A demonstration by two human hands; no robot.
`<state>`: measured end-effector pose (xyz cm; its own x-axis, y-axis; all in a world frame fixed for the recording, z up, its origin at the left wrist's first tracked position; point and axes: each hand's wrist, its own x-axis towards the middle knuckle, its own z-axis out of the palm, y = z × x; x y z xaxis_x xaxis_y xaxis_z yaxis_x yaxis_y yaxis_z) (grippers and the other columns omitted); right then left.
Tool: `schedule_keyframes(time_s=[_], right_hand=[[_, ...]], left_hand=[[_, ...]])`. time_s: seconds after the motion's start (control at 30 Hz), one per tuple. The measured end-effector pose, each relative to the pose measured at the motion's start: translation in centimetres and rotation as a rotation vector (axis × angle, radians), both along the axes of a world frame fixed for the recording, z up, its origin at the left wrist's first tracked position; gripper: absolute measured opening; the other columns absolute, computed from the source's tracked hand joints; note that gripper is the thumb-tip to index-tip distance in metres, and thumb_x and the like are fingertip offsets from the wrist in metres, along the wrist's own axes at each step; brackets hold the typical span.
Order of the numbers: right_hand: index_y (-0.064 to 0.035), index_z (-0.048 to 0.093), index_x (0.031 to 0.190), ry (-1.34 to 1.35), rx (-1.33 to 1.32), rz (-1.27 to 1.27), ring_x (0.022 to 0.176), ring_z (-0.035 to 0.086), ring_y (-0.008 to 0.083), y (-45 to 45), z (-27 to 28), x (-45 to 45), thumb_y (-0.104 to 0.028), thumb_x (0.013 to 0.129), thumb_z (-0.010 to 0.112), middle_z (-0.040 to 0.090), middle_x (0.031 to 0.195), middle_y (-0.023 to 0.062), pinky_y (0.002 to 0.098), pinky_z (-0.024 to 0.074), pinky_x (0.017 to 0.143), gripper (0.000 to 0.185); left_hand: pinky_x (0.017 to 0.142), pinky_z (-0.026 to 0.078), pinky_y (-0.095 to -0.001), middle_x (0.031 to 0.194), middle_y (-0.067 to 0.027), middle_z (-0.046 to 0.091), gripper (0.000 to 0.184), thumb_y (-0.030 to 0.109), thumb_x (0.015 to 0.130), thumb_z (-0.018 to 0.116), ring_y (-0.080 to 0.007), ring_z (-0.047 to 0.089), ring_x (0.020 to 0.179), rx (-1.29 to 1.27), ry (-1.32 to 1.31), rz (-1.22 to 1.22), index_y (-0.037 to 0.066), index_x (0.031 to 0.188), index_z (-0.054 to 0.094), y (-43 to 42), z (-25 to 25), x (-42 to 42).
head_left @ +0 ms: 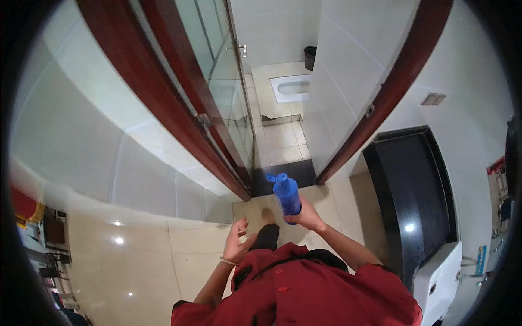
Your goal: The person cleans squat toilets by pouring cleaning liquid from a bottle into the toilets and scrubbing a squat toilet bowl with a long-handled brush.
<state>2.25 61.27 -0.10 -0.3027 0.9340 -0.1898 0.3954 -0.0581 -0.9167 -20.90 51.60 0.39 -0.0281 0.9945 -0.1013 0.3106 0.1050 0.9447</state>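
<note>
A blue plastic squeeze bottle (287, 196) is in my right hand (308, 216), whose fingers wrap round its lower part. The bottle stands nearly upright, and its flip cap (273, 177) hangs open to the left. My left hand (235, 243) is held low in front of my body, with its fingers apart and nothing in it. A band circles the left wrist. Below the hands, one foot in a shoe (267, 215) shows on the tiled floor. The label on the bottle is too small to read.
Ahead is a doorway with a dark red frame (353, 130), its glass-panelled door (217, 70) swung inward. A dark threshold (304, 173) leads to a raised squat toilet (280, 96) and a black bin (310, 58). At right are a black counter (416, 195) and a white sink (448, 271).
</note>
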Motion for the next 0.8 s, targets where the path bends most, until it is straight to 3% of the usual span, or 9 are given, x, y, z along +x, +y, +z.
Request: schedule_keyframes(time_s=[0.13,0.2,0.23,0.3,0.33,0.57,0.63,0.73,0.8], right_hand=[[-0.0028,0.041,0.112,0.004,0.017,-0.065,0.091,0.051,0.0193,10.2,-4.7,2.0,-0.024,0.056,0.075,0.053,0.098,0.0100,0.0330,0.0409,0.081,0.069],[-0.0020,0.040,0.111,-0.075,0.000,-0.154,0.090,0.052,0.0192,15.6,-6.7,2.9,-0.025,0.056,0.076,0.053,0.097,0.0106,0.0331,0.0417,0.080,0.070],[-0.0020,0.040,0.111,-0.076,0.005,-0.157,0.090,0.052,0.0192,18.9,-7.7,3.4,-0.025,0.056,0.076,0.053,0.097,0.0106,0.0331,0.0417,0.080,0.070],[0.0003,0.037,0.113,-0.069,-0.017,-0.263,0.090,0.055,0.0281,23.9,-8.0,4.2,-0.032,0.055,0.075,0.055,0.099,0.0180,0.0363,0.0431,0.078,0.076],[0.0001,0.037,0.112,-0.183,0.001,-0.294,0.088,0.056,0.0301,27.4,-8.2,4.4,-0.034,0.055,0.073,0.056,0.096,0.0185,0.0370,0.0432,0.078,0.075],[0.0025,0.042,0.105,-0.283,-0.105,-0.400,0.088,0.056,0.0301,45.6,-9.5,6.4,-0.037,0.054,0.072,0.057,0.095,0.0194,0.0370,0.0440,0.077,0.070],[0.0043,0.044,0.103,-0.328,-0.115,-0.393,0.088,0.057,0.0313,51.5,-11.6,6.8,-0.039,0.054,0.071,0.057,0.095,0.0207,0.0377,0.0445,0.076,0.070],[0.0063,0.044,0.102,-0.394,-0.195,-0.369,0.088,0.057,0.0326,60.9,-14.9,7.2,-0.042,0.054,0.071,0.056,0.096,0.0235,0.0383,0.0455,0.076,0.073],[0.0071,0.046,0.101,-0.475,-0.191,-0.361,0.084,0.059,0.0315,68.1,-17.1,7.5,-0.040,0.053,0.072,0.057,0.094,0.0229,0.0376,0.0470,0.072,0.072]], left_hand=[[0.077,0.046,-0.0306,0.099,-0.0109,0.056,0.034,0.008,0.076,0.061,-0.0189,0.055,0.094,-0.014,0.089,0.065,0.003,0.107,0.048,4.3,-2.3,-2.4],[0.075,0.046,-0.0307,0.095,-0.0096,0.058,0.024,0.012,0.078,0.059,-0.0185,0.057,0.088,-0.204,0.129,0.115,0.004,0.100,0.052,7.7,-3.1,-3.0],[0.075,0.046,-0.0307,0.095,-0.0096,0.058,0.024,0.012,0.078,0.059,-0.0185,0.057,0.088,-0.200,0.128,0.112,0.004,0.100,0.052,10.1,-3.9,-3.5],[0.075,0.046,-0.0308,0.098,-0.0098,0.058,0.024,0.016,0.080,0.057,-0.0190,0.057,0.089,-0.171,0.113,0.078,0.003,0.100,0.053,15.1,-3.4,-3.0],[0.075,0.048,-0.0308,0.099,-0.0129,0.056,0.029,0.016,0.079,0.057,-0.0215,0.057,0.090,-0.250,0.145,0.044,0.002,0.104,0.052,18.6,-3.4,-3.2],[0.073,0.046,-0.0302,0.099,-0.0135,0.053,0.027,0.016,0.079,0.056,-0.0238,0.055,0.089,-0.154,0.151,-0.178,0.001,0.101,0.052,33.9,1.8,-0.6],[0.072,0.045,-0.0306,0.094,-0.0135,0.054,0.026,0.015,0.078,0.057,-0.0253,0.055,0.086,-0.043,0.191,-0.176,0.001,0.099,0.053,36.3,0.5,-1.0],[0.071,0.044,-0.0308,0.091,-0.0139,0.054,0.025,0.015,0.077,0.057,-0.0263,0.054,0.083,-0.118,0.242,0.009,0.002,0.098,0.053,39.9,0.7,-0.4],[0.072,0.044,-0.0305,0.091,-0.0132,0.054,0.025,0.015,0.077,0.057,-0.0252,0.055,0.083,-0.195,0.173,0.106,0.002,0.098,0.053,41.5,-2.9,-0.6]])
